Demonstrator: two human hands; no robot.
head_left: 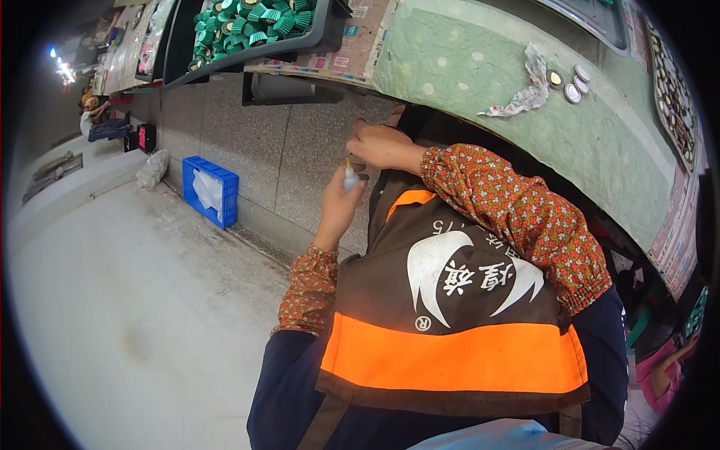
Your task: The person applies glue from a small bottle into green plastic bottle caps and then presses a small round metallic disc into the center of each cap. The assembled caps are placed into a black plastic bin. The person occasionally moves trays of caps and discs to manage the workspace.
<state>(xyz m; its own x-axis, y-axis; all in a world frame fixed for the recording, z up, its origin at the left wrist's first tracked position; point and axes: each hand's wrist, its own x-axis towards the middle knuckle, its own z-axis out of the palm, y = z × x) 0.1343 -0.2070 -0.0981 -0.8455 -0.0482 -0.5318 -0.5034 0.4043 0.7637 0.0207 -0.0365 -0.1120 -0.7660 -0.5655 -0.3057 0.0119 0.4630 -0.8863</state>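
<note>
My left hand (pixel 341 202) is wrapped round a small translucent squeeze bottle (pixel 350 180) with a yellow tip that points up. Just above it, my right hand (pixel 381 144) is closed, its fingertips curled close to the bottle's tip. Whatever those fingers may hold is hidden. Both hands are over the speckled floor, beside the edge of a table covered in pale green cloth (pixel 442 64). On that cloth lie a crumpled cloth strip (pixel 534 82) and several small round caps (pixel 572 93), to the right of my hands.
A dark tray (pixel 330 37) full of green fluted caps (pixel 259 22) stands at the far table edge. Another tray of round pieces (pixel 675 97) is at the right. A blue crate (pixel 211 190) with white plastic sits on the floor at left. Other people are farther off.
</note>
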